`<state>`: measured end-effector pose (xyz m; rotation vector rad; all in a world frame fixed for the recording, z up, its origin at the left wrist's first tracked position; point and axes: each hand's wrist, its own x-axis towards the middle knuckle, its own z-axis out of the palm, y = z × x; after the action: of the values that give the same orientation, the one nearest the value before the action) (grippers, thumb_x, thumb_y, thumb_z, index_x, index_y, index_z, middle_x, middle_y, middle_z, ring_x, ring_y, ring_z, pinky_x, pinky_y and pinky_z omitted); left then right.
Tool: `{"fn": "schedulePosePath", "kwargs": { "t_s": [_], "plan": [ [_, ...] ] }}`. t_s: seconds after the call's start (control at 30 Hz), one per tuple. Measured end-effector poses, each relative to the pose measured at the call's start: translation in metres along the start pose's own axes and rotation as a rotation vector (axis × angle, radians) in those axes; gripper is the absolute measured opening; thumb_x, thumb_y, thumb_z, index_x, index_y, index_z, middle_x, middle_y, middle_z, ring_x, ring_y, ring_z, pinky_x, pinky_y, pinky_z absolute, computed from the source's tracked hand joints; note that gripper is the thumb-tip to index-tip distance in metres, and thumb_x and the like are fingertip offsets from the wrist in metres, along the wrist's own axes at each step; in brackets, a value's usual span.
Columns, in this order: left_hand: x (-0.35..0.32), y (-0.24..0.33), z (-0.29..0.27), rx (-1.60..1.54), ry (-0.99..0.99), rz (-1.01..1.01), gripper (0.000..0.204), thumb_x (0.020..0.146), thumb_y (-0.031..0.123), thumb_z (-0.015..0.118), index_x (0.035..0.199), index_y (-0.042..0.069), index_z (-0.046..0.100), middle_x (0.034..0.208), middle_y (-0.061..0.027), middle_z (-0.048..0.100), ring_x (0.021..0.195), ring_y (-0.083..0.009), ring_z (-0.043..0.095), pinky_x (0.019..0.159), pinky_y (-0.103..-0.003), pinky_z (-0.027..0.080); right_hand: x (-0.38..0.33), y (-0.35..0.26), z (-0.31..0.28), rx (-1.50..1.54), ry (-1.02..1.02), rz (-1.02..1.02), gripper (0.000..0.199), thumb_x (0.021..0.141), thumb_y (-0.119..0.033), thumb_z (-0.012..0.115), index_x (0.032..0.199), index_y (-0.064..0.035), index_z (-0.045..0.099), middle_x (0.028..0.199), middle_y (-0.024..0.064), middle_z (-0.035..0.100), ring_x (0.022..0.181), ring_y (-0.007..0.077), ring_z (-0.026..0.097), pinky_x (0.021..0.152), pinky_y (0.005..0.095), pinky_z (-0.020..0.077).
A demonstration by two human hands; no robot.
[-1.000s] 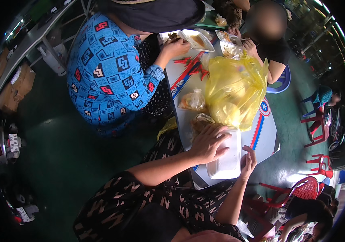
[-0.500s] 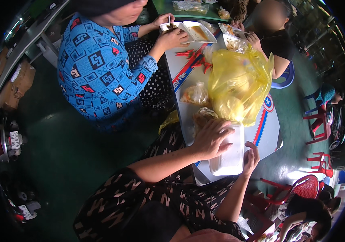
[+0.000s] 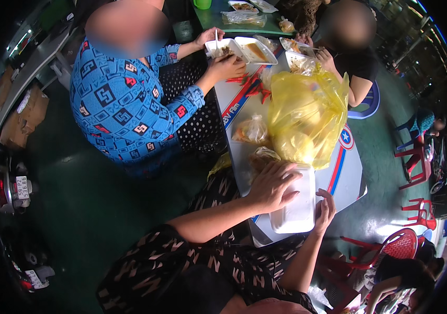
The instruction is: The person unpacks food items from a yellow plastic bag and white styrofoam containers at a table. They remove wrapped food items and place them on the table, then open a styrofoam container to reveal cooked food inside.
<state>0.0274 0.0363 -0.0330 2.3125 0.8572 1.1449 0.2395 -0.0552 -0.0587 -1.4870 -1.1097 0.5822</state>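
Note:
A closed white foam food box [image 3: 295, 209] sits at the near end of the small table in front of me. My left hand [image 3: 273, 189] rests across its upper left part, fingers stretched out over the lid. Beside the right edge of the box is my right hand [image 3: 325, 212], with fingers loosely bent and apart, at or very near the edge. Just past the box stands a large yellow plastic bag [image 3: 307, 118]; its contents are blurred by the plastic. Close to my left fingertips lies a clear bag of brownish food [image 3: 261, 158].
Another knotted food bag [image 3: 252, 130] and red chillies [image 3: 257, 89] lie farther up the table [image 3: 346, 178]. At left, a person in a blue patterned shirt [image 3: 124, 99] handles an open foam box [image 3: 255, 51]. A person in black [image 3: 357, 63] eats opposite. Red chairs [image 3: 398, 246] stand at right.
The view has shifted slightly. The person in blue has raised their head, and the spoon in their box now stands more upright. My hands keep nearly the same place at the foam box.

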Motion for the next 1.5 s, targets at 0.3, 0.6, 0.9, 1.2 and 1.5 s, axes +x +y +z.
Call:
{"fn": "schedulePosePath", "kwargs": {
  "t_s": [0.3, 0.6, 0.9, 1.2, 1.5],
  "plan": [
    [0.001, 0.004, -0.002, 0.009, -0.002, -0.005, 0.041, 0.078, 0.028, 0.066, 0.114, 0.011, 0.054, 0.124, -0.0116, 0.048, 0.118, -0.0305, 0.044, 0.099, -0.044, 0.034, -0.002, -0.007, 0.001, 0.01, 0.021, -0.008, 0.044, 0.085, -0.036, 0.053, 0.102, 0.0036, 0.061, 0.089, 0.0017, 0.06, 0.051, 0.0038, 0.032, 0.049, 0.0219, 0.0245],
    [0.002, 0.001, 0.003, 0.002, -0.002, -0.008, 0.04, 0.079, 0.028, 0.065, 0.113, 0.011, 0.054, 0.124, -0.0119, 0.048, 0.118, -0.0309, 0.043, 0.1, -0.044, 0.033, 0.002, 0.006, -0.003, 0.018, 0.02, -0.045, 0.043, 0.085, -0.035, 0.055, 0.102, 0.0044, 0.061, 0.09, 0.003, 0.061, 0.048, 0.0028, 0.031, 0.046, 0.0214, 0.0227],
    [0.002, 0.0, 0.006, 0.018, -0.002, 0.0, 0.04, 0.079, 0.028, 0.065, 0.114, 0.011, 0.054, 0.123, -0.0128, 0.049, 0.118, -0.0307, 0.044, 0.1, -0.044, 0.033, 0.002, 0.008, -0.002, -0.002, 0.029, -0.087, 0.043, 0.084, -0.034, 0.055, 0.102, 0.005, 0.061, 0.091, 0.005, 0.061, 0.05, 0.0037, 0.034, 0.049, 0.0212, 0.0254],
    [0.002, 0.006, -0.002, 0.029, 0.031, 0.016, 0.039, 0.079, 0.03, 0.064, 0.111, 0.009, 0.054, 0.12, -0.0123, 0.049, 0.115, -0.03, 0.046, 0.099, -0.044, 0.034, -0.004, -0.005, -0.003, -0.024, 0.017, -0.031, 0.041, 0.083, -0.031, 0.054, 0.1, 0.0053, 0.062, 0.092, 0.0052, 0.06, 0.057, 0.0063, 0.038, 0.054, 0.0217, 0.0279],
    [0.001, 0.009, -0.012, 0.063, 0.006, -0.004, 0.041, 0.078, 0.03, 0.066, 0.114, 0.012, 0.055, 0.123, -0.0109, 0.049, 0.114, -0.0298, 0.046, 0.097, -0.042, 0.036, 0.0, -0.007, 0.005, -0.005, 0.037, -0.081, 0.042, 0.086, -0.034, 0.052, 0.099, 0.0045, 0.061, 0.076, 0.0022, 0.054, 0.053, 0.0059, 0.035, 0.051, 0.0235, 0.0253]
  ]
}}
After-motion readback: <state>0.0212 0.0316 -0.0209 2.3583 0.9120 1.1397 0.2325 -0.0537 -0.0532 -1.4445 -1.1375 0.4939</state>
